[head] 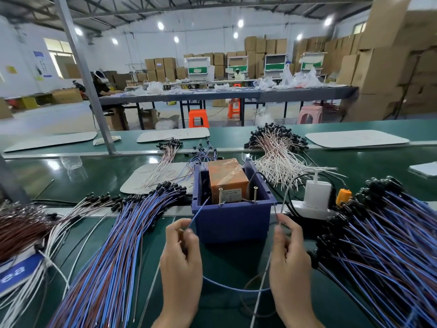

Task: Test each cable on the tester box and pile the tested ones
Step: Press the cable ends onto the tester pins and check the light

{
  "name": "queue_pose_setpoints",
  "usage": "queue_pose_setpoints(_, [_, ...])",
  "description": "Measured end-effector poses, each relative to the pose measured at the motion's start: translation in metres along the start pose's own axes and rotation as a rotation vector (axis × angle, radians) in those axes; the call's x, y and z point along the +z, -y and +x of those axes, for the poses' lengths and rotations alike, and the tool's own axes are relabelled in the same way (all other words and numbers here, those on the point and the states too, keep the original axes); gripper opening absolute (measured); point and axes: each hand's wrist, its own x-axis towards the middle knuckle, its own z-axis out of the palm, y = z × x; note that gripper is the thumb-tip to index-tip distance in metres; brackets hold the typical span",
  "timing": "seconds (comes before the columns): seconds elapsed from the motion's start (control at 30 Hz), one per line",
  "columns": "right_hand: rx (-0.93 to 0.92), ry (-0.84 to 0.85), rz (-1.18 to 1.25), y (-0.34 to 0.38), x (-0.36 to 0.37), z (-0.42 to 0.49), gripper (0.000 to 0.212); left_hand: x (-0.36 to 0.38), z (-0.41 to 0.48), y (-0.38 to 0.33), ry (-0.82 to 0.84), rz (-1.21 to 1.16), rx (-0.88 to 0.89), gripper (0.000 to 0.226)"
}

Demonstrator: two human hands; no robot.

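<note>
Two hands, one blue cable (236, 289), one tester box (228, 183)

One orange tester box sits in a blue bin (233, 221) at 12 o'clock, with two screws (220, 196) standing upright on it. The left hand (182, 252) pinches one cable end, its tip aimed at 1 o'clock toward the left screw. The right hand (289, 252) pinches the other end, pointing to 12 o'clock. Between them the cable sags toward 6 o'clock. Two piles of blue cables (113, 245) lie at 8 and 4 o'clock.

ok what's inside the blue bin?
An orange tester box wrapped in clear film, with two upright screws at its near edge. The near wall of the blue bin hides the box's base.
</note>
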Motion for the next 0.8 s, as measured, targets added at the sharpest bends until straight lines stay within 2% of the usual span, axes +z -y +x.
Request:
queue_pose_setpoints(0.17, [-0.120, -0.067, -0.066, -0.002, 0.010, 0.006, 0.013, 0.003, 0.000, 0.001, -0.010, -0.012, 0.005, 0.012])
queue_pose_setpoints(0.27, [-0.151, -0.086, -0.047, -0.003, 0.010, 0.003, 0.017, 0.003, 0.000, 0.002, -0.006, -0.008, 0.012, 0.010])
queue_pose_setpoints(0.47, [-0.138, -0.072, -0.051, -0.008, 0.013, 0.006, 0.007, 0.005, -0.001, 0.006, 0.028, -0.013, 0.009, 0.011])
queue_pose_setpoints(0.8, [-0.142, -0.078, -0.068, -0.011, 0.013, 0.007, 0.009, 0.007, -0.002, 0.004, 0.039, -0.028, 0.006, 0.011])
